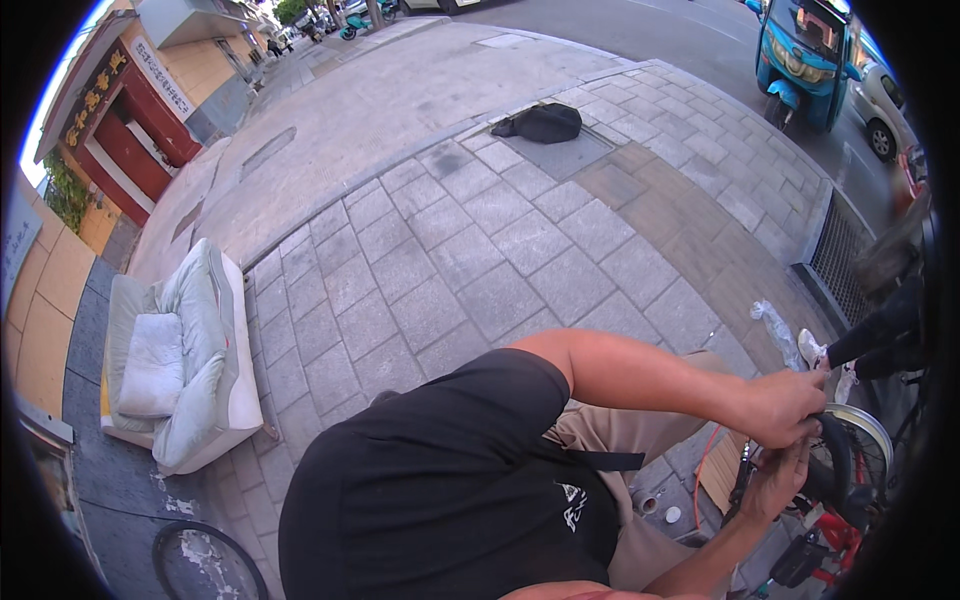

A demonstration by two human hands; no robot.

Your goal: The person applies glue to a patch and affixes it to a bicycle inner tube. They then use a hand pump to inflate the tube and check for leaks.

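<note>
My left hand [785, 410] reaches across to the upper left side of a bicycle wheel [872, 430], fingers curled at the dark tire. My right hand [775, 480] is just below it, fingers closed and nearly meeting the left; what they grip is hidden. A dark tool [741, 468], a piece of cardboard [715, 475] and an orange cord [702, 450] lie beside my hands. Red bicycle parts [840, 540] are below the wheel.
A person's dark-trousered leg and white shoe [812, 345] stand beyond the wheel. An old sofa [150, 365] and a loose tire [215, 535] are at left. A black bag [545, 123] lies on the pavement; a blue three-wheeler [805, 65] stands at the road.
</note>
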